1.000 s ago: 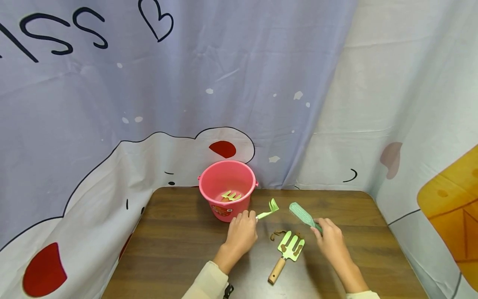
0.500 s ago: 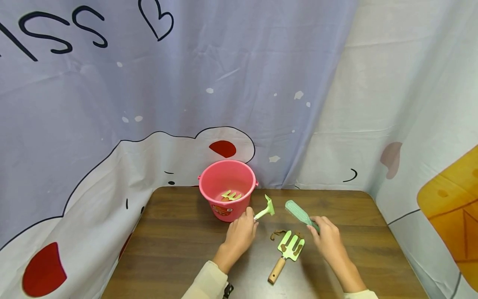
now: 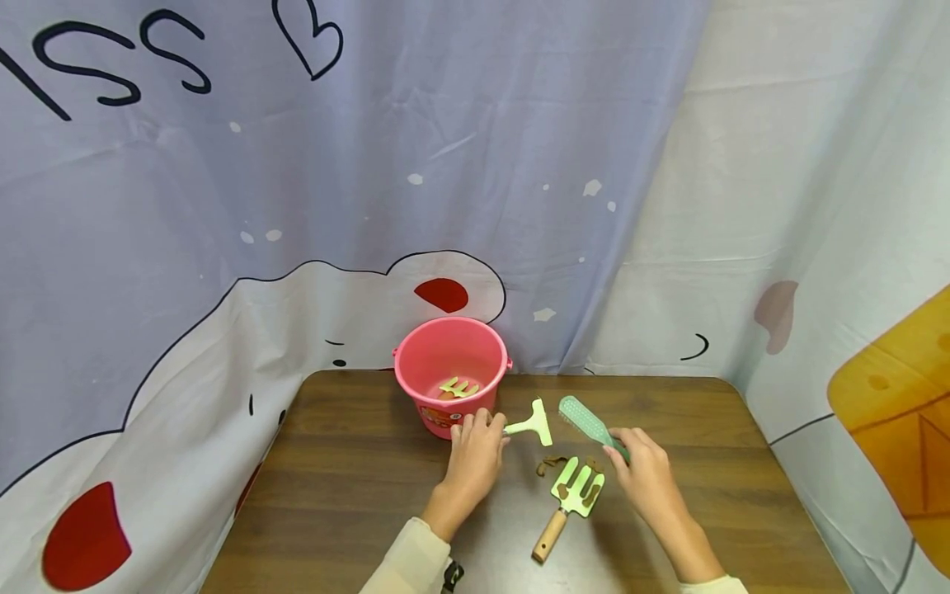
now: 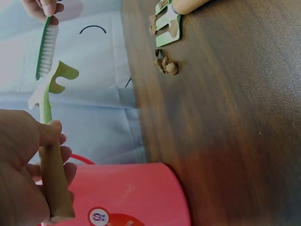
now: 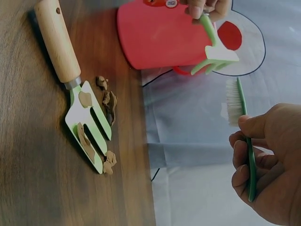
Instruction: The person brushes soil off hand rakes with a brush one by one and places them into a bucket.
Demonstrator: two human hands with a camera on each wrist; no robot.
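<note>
My left hand point(image 3: 475, 458) grips the wooden handle of a small green hand rake point(image 3: 539, 423), raised in front of the bucket. In the left wrist view the fingers and thumb wrap round the rake handle point(image 4: 55, 181). My right hand point(image 3: 647, 472) holds a green brush point(image 3: 583, 417) by its handle. Its white bristles point(image 5: 233, 103) show in the right wrist view and face the rake, with a small gap between the two. Below them a green hand fork point(image 3: 577, 488) with a wooden handle lies on the table, brown lumps stuck to its tines.
A pink bucket point(image 3: 434, 363) stands at the table's back edge, left of the rake, with another green fork point(image 3: 458, 388) inside. Loose brown clay-like bits point(image 5: 109, 104) lie beside the fork on the wooden table point(image 3: 334, 495). A printed curtain point(image 3: 519, 206) hangs behind.
The rake has turned in my left hand, so its head now shows from another side. My right hand has shifted slightly left with the brush, closer to the rake. The fork and bucket stay put.
</note>
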